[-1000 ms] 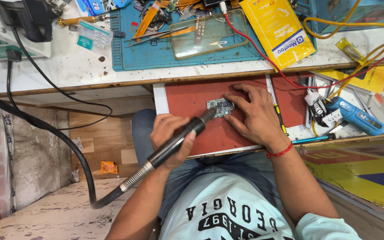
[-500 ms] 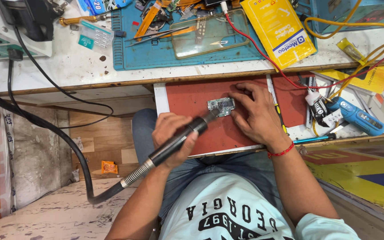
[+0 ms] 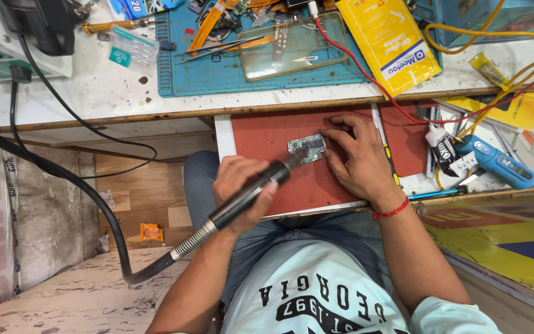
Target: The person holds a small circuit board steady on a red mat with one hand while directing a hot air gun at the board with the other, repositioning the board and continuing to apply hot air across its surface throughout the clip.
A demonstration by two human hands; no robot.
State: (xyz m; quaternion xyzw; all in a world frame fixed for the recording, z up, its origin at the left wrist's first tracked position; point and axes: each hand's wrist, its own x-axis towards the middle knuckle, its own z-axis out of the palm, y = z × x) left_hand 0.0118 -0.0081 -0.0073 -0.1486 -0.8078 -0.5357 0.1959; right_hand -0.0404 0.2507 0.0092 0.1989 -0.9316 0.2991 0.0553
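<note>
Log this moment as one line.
left hand: grips hot-air wand | nozzle at circuit board | right hand: steadies board | red mat

Bright even light, sharp, soft shadows

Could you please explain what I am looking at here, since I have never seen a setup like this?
There is no machine: the single view comes from a camera worn on a person's head, looking down at their own two hands and lap. The left hand grips a black hot-air wand on a thick black hose, its tip aimed at a small circuit board. The right hand rests beside that board, fingers touching its edge. The board lies on a red mat. Beyond it, the white bench carries a blue work mat with tweezers, and a yellow package. At the right lies a blue handheld tool.
</note>
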